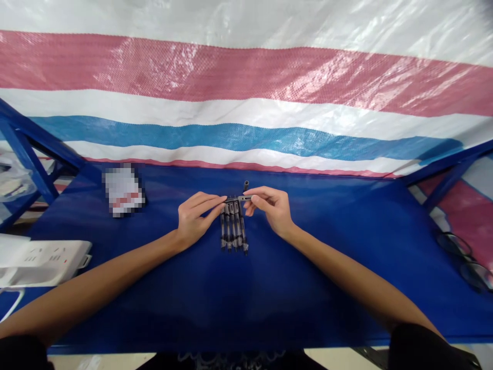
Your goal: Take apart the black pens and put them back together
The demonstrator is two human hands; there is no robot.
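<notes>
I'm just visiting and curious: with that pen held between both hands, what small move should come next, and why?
Probably turn the pen and lay it beside the row of pens: left hand and right hand pinch it crosswise just above that row, which lies side by side on the blue table.

You've got one held pen (pixel 239 198), about five pens in a row (pixel 233 231), one loose cap (pixel 246 183), one power strip (pixel 42 262).

Packet (pixel 123 190) pixelated; markings on held pen (pixel 235 198) unreadable.
</notes>
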